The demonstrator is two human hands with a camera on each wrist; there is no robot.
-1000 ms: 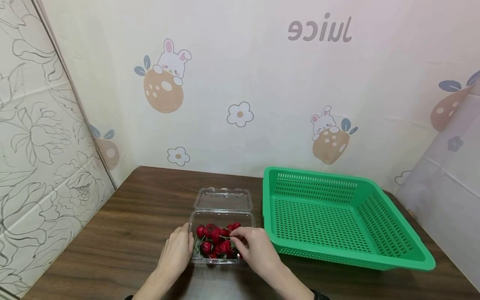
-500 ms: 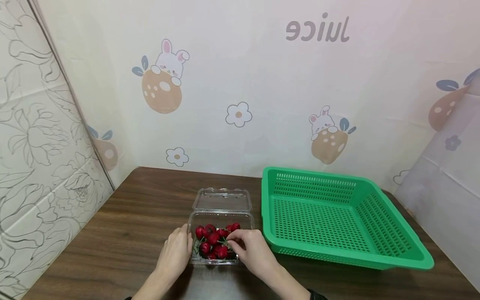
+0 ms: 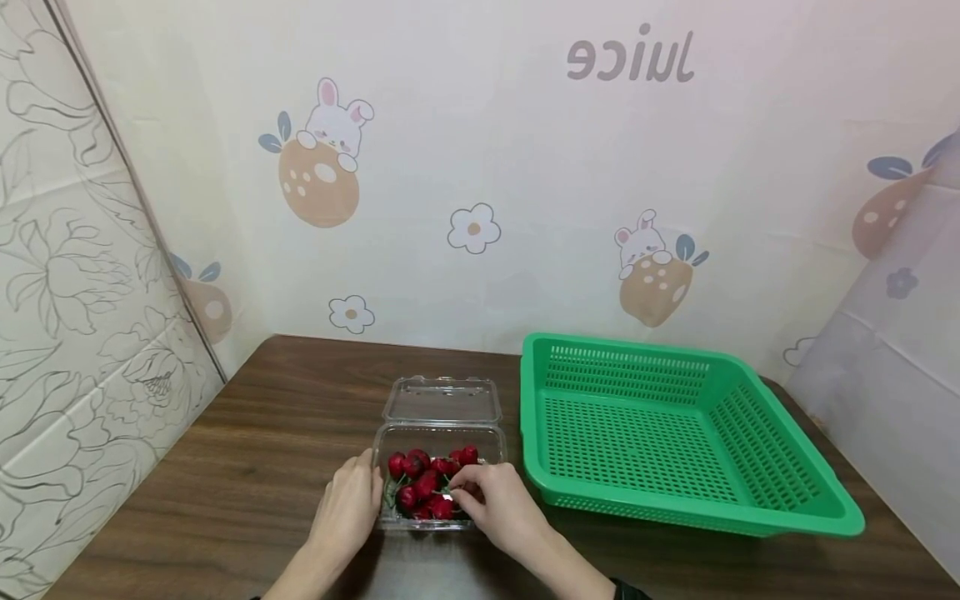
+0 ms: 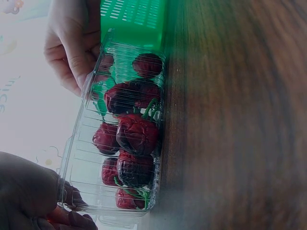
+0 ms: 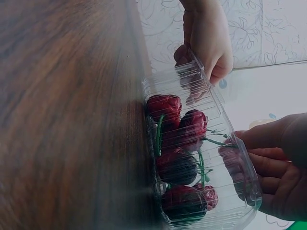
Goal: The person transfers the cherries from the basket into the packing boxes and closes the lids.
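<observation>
A clear plastic clamshell box (image 3: 387, 523) stands on the table with its lid (image 3: 442, 402) folded open toward the wall. Inside lie several dark red cherries (image 3: 426, 484) with green stems, also visible through the box's ribbed wall in both wrist views. My left hand (image 3: 347, 500) grips the left side of the box, fingers at the rim. My right hand (image 3: 501, 504) reaches over the right rim into the box. Its thumb and index finger pinch a thin green cherry stem (image 5: 217, 141), seen in the right wrist view.
A large green slotted basket (image 3: 536, 450) stands right of the box, close to the right hand. Dark wood-grain tabletop (image 3: 247, 467) extends to the left. Behind is a wall covering (image 3: 480, 292) printed with rabbits, fruit and flowers.
My right hand has shifted slightly toward the near side of the box, its fingertips still among the cherries. The left hand stays on the box. The head view has turned slightly right.
</observation>
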